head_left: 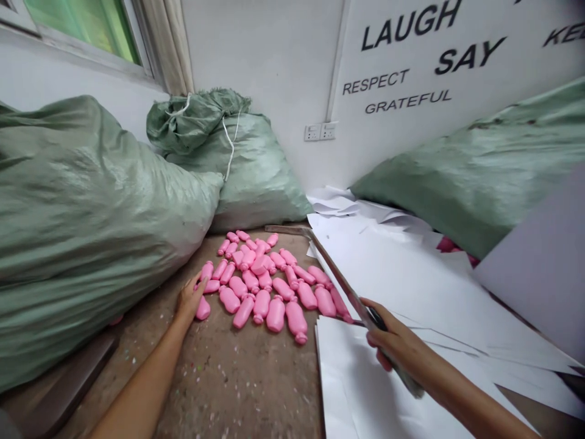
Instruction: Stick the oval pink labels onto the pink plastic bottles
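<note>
A loose heap of small pink plastic bottles (275, 314) lies on the brown, speckled surface in front of me. My left hand (188, 300) is at the heap's left edge, touching the bottles there, its fingers extended and partly hidden. Just beneath it lies one pink bottle (203, 309). In my right hand (388, 334) is a long, thin L-shaped metal tool (336, 272) with a dark grip. Its shaft runs along the heap's right side, and its bent end points left behind the bottles.
Large green woven sacks stand at the left (100, 213), at the back (251, 164) and at the right (479, 164). White sheets (388, 256) cover the right side, with a nearer white stack (365, 378). A wall socket (320, 132) is behind.
</note>
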`<state>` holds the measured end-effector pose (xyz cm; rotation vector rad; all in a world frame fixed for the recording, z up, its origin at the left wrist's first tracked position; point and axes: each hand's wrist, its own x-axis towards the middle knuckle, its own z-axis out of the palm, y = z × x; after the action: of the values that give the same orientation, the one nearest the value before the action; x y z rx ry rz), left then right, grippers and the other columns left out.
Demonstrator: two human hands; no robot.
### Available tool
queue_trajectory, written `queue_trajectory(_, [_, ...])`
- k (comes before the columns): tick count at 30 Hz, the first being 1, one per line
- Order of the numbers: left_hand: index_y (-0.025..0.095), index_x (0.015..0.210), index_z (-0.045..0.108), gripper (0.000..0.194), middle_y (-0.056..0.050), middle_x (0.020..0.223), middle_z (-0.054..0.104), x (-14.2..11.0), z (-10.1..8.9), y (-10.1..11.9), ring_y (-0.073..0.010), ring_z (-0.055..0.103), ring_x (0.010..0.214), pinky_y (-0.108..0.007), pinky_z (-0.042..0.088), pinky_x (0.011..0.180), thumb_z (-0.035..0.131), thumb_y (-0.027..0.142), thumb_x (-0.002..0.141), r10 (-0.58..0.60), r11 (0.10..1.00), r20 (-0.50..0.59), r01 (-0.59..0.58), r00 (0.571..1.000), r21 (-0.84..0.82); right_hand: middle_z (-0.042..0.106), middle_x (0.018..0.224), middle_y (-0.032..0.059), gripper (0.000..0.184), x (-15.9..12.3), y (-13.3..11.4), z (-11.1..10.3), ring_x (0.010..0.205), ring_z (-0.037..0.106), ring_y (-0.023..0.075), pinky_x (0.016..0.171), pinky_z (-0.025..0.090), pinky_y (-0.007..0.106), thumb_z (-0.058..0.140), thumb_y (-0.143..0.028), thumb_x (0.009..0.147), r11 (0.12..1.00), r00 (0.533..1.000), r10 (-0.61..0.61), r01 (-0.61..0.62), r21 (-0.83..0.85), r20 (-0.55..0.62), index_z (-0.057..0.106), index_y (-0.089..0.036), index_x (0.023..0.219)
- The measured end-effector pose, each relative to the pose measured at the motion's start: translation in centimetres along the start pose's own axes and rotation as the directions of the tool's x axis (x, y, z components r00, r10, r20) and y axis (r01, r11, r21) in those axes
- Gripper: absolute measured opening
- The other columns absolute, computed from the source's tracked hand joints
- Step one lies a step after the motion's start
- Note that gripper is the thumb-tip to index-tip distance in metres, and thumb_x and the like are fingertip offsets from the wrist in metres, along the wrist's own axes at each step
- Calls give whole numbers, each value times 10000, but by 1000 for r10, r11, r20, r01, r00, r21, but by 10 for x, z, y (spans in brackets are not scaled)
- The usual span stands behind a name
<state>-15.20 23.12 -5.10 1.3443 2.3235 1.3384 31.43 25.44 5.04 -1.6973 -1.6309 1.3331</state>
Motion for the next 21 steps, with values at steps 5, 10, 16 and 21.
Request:
queue_trajectory(5, [190, 1264, 589, 366, -114, 1330, 584, 0, 2, -2, -250, 601, 1147, -487, 520, 965, 593, 363, 942, 32, 999, -47, -32, 998, -9, 499, 614, -63, 861, -1, -5, 18, 422, 540, 158, 508, 419, 289, 440, -207, 672, 999, 999, 11, -9, -38, 40, 243, -171, 1510])
queue_trajectory(10, [192, 1260, 592, 363, -114, 1338, 580, 0, 5, -5, -252, 597, 1155, -490, 516, 971, 597, 362, 939, 37, 999, -78, -36, 996, 5, 529, 619, -64, 847, -12, 16, 23, 434, 570, 167, 541, 442, 301, 444, -265, 701, 998, 997, -23, 28, -62, 73, 258, -243, 1527])
queue_trajectory(16, [197, 1263, 591, 361, -114, 1340, 578, 0, 5, -3, -250, 597, 1153, -487, 517, 971, 593, 360, 942, 30, 1000, -102, -29, 994, 9, 505, 562, -66, 898, -2, -35, 54, 418, 535, 164, 481, 409, 270, 441, -233, 661, 996, 986, -79, 86, -39, 147, 245, -150, 1533])
queue_trajectory(21, [196, 1265, 589, 363, -114, 1340, 577, -2, 5, 1, -250, 598, 1150, -486, 519, 967, 595, 360, 941, 6, 1000, -139, -8, 990, -9, 480, 530, -69, 930, 5, -31, 45, 403, 499, 163, 458, 385, 269, 460, -225, 649, 992, 982, -62, 81, -99, 180, 231, -168, 1549])
